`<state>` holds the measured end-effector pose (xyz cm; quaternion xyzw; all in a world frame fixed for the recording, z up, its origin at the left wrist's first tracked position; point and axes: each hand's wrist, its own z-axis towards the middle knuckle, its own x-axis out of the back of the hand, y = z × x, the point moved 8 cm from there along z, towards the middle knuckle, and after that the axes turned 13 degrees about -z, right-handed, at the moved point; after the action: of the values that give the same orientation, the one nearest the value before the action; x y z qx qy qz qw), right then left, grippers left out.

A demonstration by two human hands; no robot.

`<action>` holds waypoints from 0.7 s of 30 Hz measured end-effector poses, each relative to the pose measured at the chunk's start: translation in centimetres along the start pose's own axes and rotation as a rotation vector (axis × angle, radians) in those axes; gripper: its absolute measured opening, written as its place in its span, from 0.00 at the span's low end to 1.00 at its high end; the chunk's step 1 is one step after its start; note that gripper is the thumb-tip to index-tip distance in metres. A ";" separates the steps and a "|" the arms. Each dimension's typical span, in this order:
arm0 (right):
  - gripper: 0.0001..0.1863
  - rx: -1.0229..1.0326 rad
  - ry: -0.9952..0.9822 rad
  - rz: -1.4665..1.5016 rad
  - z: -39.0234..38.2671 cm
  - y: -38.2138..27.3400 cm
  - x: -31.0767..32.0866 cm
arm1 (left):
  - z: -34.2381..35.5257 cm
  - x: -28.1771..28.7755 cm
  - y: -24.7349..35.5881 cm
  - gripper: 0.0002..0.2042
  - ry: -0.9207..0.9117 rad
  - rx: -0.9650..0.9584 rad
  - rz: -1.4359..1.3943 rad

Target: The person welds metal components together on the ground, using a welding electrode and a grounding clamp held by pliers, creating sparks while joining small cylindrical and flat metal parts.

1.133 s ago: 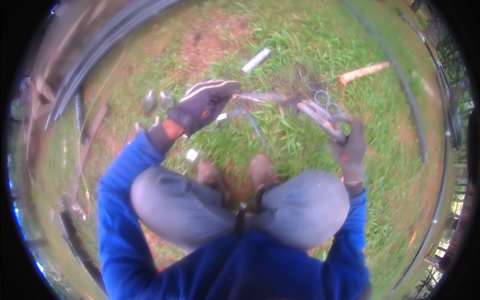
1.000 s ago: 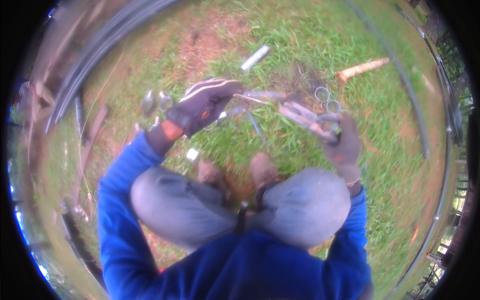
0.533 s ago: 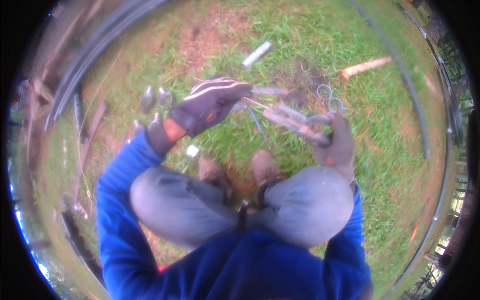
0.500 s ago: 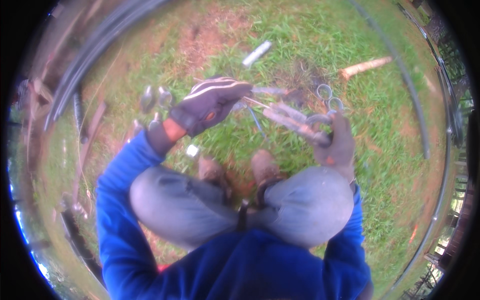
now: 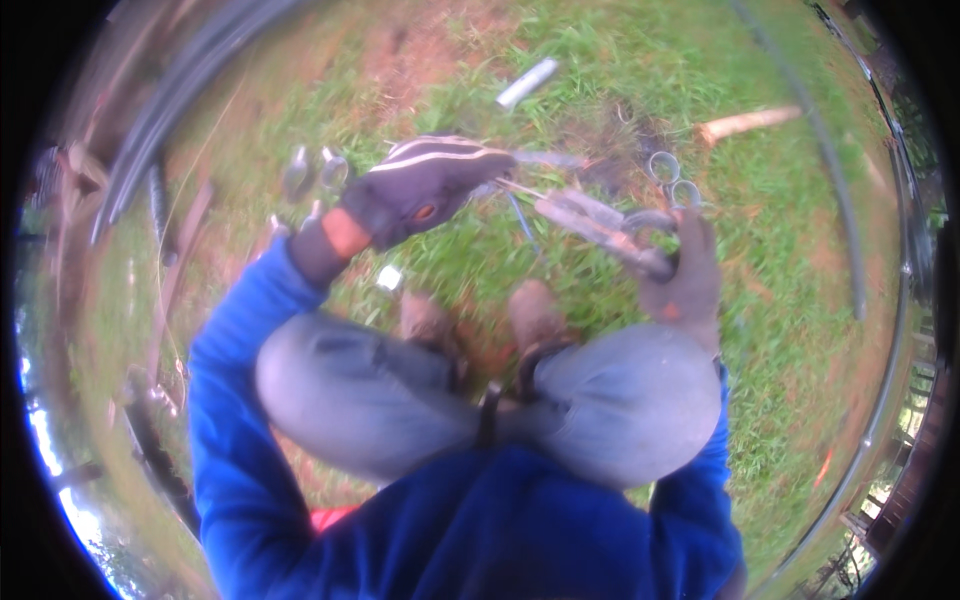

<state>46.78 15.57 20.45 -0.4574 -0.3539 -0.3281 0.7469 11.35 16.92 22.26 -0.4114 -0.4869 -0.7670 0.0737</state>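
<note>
My left hand (image 5: 425,190), in a dark glove with pale stripes, is closed around a thin rod (image 5: 520,188) that juts out past the fingers. The rod reaches the tip of a grey metal piece (image 5: 585,218) with two long narrow parts side by side and a dark curved, ring-like part (image 5: 650,222) at its right end. My right hand (image 5: 685,280), in a grey glove, grips that end with the fingers bent around it. Blur hides what kind of piece it is. A thin blue strip (image 5: 522,217) shows below my left hand.
Two metal rings (image 5: 663,167) lie in the grass beyond my right hand, near a scorched patch. A silvery tube (image 5: 527,84) and a wooden stick (image 5: 750,125) lie farther off. Several metal fittings (image 5: 334,168) sit left of my left hand. Dark pipes (image 5: 170,110) curve at far left.
The whole view has shifted slightly, with the ground things a little farther right. Both hands keep their holds, and the grey metal piece stays at about the same angle.
</note>
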 end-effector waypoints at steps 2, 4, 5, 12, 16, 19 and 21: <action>0.43 -0.068 -0.041 0.050 0.0 0.1 -0.6 | 0.2 0.5 1.9 0.29 0.071 -0.204 0.149; 0.43 -0.222 -0.073 0.138 -0.5 1.0 -1.2 | 0.3 1.9 2.7 0.28 0.185 -0.362 0.233; 0.42 -0.342 -0.083 0.200 -1.1 1.8 -1.6 | 0.0 3.3 2.4 0.28 0.283 -0.372 0.249; 0.32 -0.655 -0.098 0.381 -7.1 8.2 -1.2 | -8.1 3.2 -8.5 0.15 0.364 0.269 0.171; 0.30 -0.642 0.031 0.323 -10.8 11.4 -0.8 | -13.5 -6.6 -14.1 0.08 0.252 0.439 0.221; 0.31 -0.750 0.019 0.345 -13.4 12.9 -0.7 | -15.8 -10.3 -18.1 0.07 0.229 0.555 0.307; 0.32 -0.822 -0.008 0.398 -14.6 13.2 -0.7 | -16.6 -12.0 -20.5 0.06 0.189 0.683 0.324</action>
<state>60.45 7.18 9.08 -0.7764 -0.1025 -0.2897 0.5503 -0.69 10.61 -3.38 -0.3624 -0.6338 -0.5738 0.3711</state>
